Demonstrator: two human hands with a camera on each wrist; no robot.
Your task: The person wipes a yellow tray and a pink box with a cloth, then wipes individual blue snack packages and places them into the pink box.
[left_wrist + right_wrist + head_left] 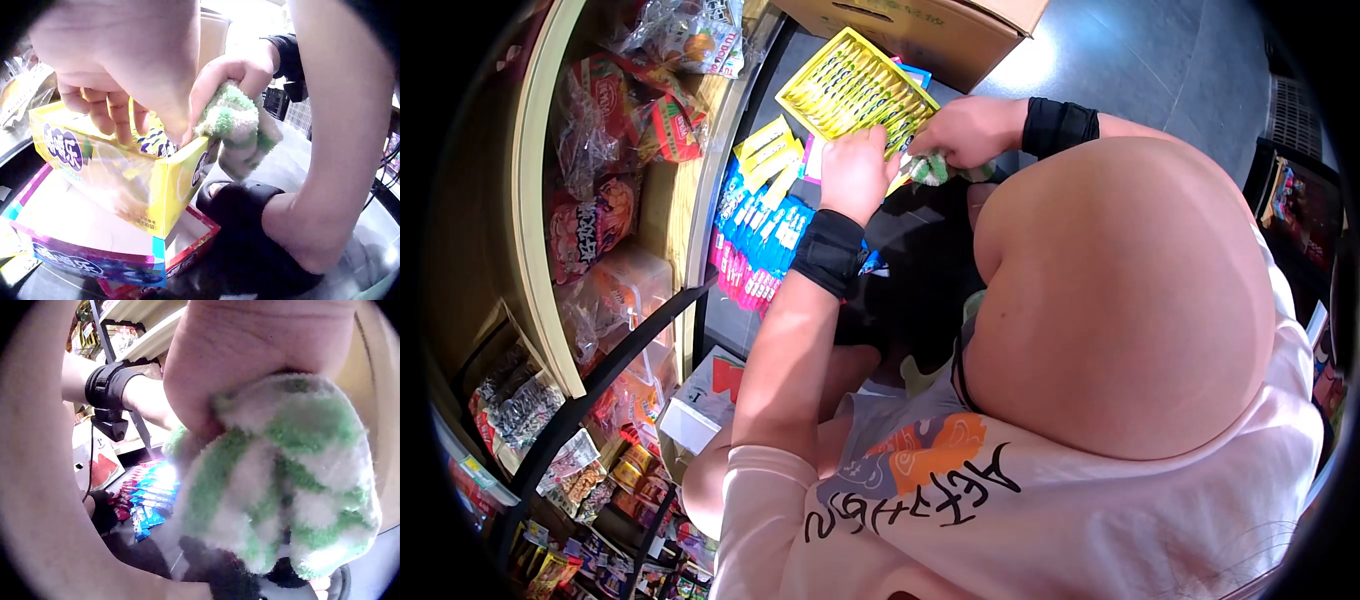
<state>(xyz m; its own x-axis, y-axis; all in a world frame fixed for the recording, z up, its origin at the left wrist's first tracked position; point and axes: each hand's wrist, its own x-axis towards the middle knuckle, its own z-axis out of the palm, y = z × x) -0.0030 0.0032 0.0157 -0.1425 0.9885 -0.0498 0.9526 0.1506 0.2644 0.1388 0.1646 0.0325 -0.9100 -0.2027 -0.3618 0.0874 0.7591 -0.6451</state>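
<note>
A yellow box [793, 97] packed with rows of yellow sachets [855, 90] is at the top of the head view. My left hand [855, 175] grips its near side, fingers curled at the rim beside the sachets in the left wrist view. My right hand [965, 130] holds a green-and-white striped fluffy cloth [281, 475], bunched at the box's right corner. Beneath the yellow box are an open purple-and-blue box [94, 256] and a red box [194, 244].
Loose yellow packets [770, 155], blue packets [765, 225] and pink packets [740, 275] lie in rows on the dark floor. A cardboard carton [930, 35] stands behind. Shelves with bagged snacks [605, 225] line the left. A black shoe [244, 206] is close to the boxes.
</note>
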